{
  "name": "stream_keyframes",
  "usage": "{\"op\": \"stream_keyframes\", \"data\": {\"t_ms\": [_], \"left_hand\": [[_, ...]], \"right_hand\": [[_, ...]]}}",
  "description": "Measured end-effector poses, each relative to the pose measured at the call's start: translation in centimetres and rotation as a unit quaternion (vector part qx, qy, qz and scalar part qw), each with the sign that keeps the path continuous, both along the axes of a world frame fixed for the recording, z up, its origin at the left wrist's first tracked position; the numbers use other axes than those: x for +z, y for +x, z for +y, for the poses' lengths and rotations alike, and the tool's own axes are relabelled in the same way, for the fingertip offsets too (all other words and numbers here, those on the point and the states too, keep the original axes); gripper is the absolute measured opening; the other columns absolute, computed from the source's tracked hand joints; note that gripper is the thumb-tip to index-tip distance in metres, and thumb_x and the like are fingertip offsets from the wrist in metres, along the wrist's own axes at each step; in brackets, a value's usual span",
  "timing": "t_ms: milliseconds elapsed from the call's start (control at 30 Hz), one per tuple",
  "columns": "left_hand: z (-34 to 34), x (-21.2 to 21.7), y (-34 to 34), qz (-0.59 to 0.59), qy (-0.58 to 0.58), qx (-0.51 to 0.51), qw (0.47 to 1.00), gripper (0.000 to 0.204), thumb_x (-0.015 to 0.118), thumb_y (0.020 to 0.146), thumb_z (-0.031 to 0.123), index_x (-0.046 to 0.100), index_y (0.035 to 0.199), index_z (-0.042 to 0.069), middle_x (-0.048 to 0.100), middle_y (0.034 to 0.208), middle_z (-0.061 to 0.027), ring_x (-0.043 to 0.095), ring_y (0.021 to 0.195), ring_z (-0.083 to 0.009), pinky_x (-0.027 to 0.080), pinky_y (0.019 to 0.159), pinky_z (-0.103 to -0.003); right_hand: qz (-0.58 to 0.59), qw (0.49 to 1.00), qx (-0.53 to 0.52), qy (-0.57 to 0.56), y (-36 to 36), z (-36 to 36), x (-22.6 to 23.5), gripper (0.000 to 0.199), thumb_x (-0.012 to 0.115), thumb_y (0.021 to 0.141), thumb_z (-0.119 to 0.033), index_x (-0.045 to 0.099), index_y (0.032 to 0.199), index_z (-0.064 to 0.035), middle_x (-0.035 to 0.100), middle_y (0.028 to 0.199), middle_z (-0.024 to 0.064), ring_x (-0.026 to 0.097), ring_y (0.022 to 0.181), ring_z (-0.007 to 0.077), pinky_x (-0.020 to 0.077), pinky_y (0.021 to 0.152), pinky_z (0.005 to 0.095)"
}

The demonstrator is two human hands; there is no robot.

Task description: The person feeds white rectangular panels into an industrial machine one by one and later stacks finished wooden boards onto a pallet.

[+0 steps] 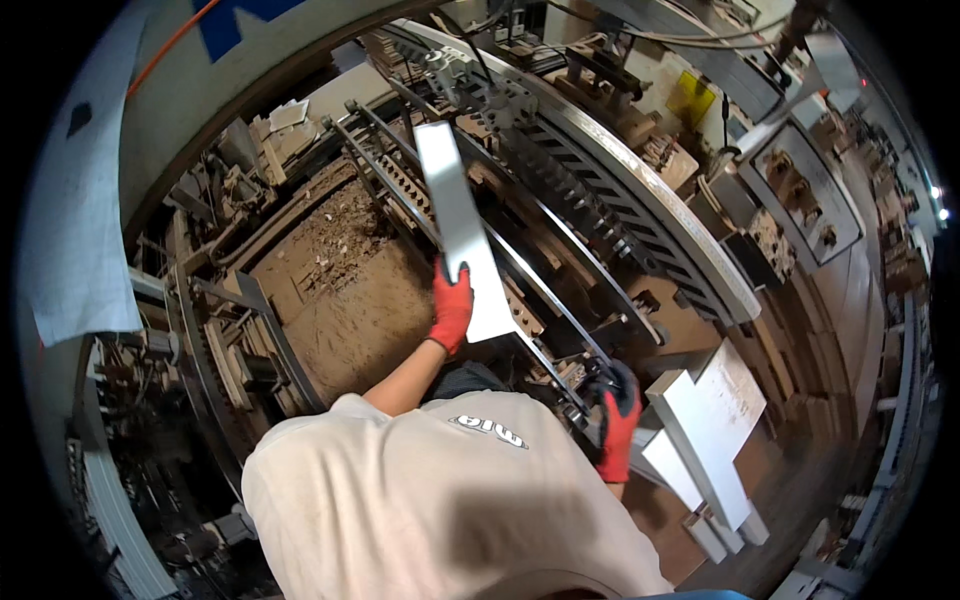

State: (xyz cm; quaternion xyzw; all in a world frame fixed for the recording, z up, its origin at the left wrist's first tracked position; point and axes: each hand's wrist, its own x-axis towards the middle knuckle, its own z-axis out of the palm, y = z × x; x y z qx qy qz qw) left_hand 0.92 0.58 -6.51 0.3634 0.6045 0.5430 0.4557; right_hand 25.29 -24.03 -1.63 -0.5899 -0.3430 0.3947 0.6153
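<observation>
A long, narrow white board [462, 225] lies slanted across the metal rails of a machine. My left hand [453, 305], in a red glove with dark fingers, grips its left edge near the close end, with the thumb on top. At the near end of the rails [560, 310], to the right, my right hand [618, 420] wears a matching glove. Its dark fingers curl beside dark metal fittings, and what they hold, if anything, is hidden. Just right of that hand, several white boards [700, 440] lie piled at odd angles.
A curved-looking machine beam [640, 190] with a slatted dark side runs beyond the rails. Sawdust and chips [335, 250] cover the floor on the left. An open metal box [805, 190] stands at the far right. A pale sheet [85, 210] hangs at the left.
</observation>
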Motion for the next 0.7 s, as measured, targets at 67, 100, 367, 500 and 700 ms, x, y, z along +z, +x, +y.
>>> {"op": "stream_keyframes", "data": {"t_ms": [67, 100, 367, 500, 700], "left_hand": [[1.0, 0.7, -2.8, 0.061, -0.018, -0.017, 0.998, 0.052, 0.058, 0.094, 0.023, 0.042, 0.138, 0.001, 0.058, 0.077, -0.0031, 0.049, 0.056, -0.0134, 0.044, 0.053, -0.03], [3.3, -2.1, -5.3, 0.125, 0.069, -0.032, 0.989, 0.047, 0.057, 0.094, 0.026, 0.048, 0.132, -0.001, 0.059, 0.078, -0.004, 0.049, 0.058, -0.0156, 0.044, 0.055, -0.033], [13.3, -3.6, -17.0, 0.098, 0.015, -0.068, 0.993, 0.049, 0.058, 0.095, 0.027, 0.051, 0.133, -0.003, 0.062, 0.119, -0.0179, 0.059, 0.099, -0.0261, 0.048, 0.085, -0.038], [16.3, -3.7, -17.2, 0.141, 0.014, -0.116, 0.983, 0.066, 0.059, 0.094, 0.035, 0.036, 0.145, 0.0, 0.054, 0.131, -0.019, 0.056, 0.11, -0.031, 0.046, 0.09, -0.041], [13.0, 2.0, -11.4, 0.482, -0.023, 0.075, 0.873, 0.079, 0.063, 0.087, 0.045, 0.032, 0.144, 0.0, 0.04, 0.136, -0.0372, 0.045, 0.122, -0.0478, 0.041, 0.097, -0.053]], "right_hand": [[-0.112, 0.989, -0.095, -0.007, 1.5, -3.6, 1.8, 0.045, 0.063, 0.084, -0.002, 0.054, 0.128, -0.0004, 0.06, 0.12, 0.0103, 0.057, 0.107, 0.0175, 0.0471, 0.091, 0.0309], [-0.117, 0.977, -0.169, -0.062, 1.9, -4.8, 3.1, 0.043, 0.062, 0.083, -0.001, 0.056, 0.126, 0.0005, 0.062, 0.115, 0.0099, 0.058, 0.102, 0.0173, 0.0474, 0.09, 0.0308], [-0.543, 0.785, -0.117, -0.274, 14.7, -12.3, 8.6, 0.072, 0.078, 0.064, -0.026, 0.05, 0.128, -0.0073, 0.053, 0.13, 0.013, 0.049, 0.121, 0.0309, 0.0394, 0.099, 0.0427], [-0.593, 0.7, -0.067, -0.392, 20.6, -16.9, 3.1, 0.091, 0.082, 0.05, -0.028, 0.045, 0.131, -0.0089, 0.047, 0.137, 0.0126, 0.043, 0.128, 0.031, 0.0343, 0.104, 0.0453], [-0.563, 0.745, -0.058, -0.352, 23.5, -18.2, 1.8, 0.078, 0.081, 0.051, -0.023, 0.052, 0.121, -0.0102, 0.055, 0.124, 0.0118, 0.049, 0.122, 0.0279, 0.032, 0.107, 0.0482]]}}
